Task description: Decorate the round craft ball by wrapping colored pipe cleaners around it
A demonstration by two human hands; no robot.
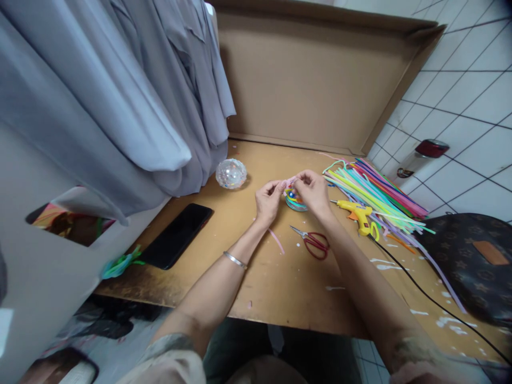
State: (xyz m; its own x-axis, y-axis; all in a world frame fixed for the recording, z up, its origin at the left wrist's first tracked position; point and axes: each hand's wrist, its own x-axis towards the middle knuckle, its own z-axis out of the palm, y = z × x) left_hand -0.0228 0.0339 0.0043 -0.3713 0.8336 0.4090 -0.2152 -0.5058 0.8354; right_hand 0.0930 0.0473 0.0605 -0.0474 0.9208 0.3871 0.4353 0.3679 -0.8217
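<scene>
My left hand (pixel 269 201) and my right hand (pixel 312 191) meet above the middle of the table, fingers pinched. Between them is a pink fuzzy pipe cleaner (pixel 290 183), its shape partly hidden by the fingers. Directly beneath sits a small round container (pixel 296 205) with a teal rim and yellow, blue and red bits inside. Red-handled scissors (pixel 314 245) lie open on the table just nearer to me. A loose pink strip (pixel 277 241) rests by my left wrist.
At the right are a yellow glue gun (pixel 360 215) with a black cord, a pile of coloured pipe cleaners (pixel 376 194) and a dark patterned bag (pixel 472 261). A clear faceted bowl (pixel 231 174) and a black phone (pixel 178 234) lie left. Cardboard (pixel 312 80) stands behind; grey cloth (pixel 160 96) hangs left.
</scene>
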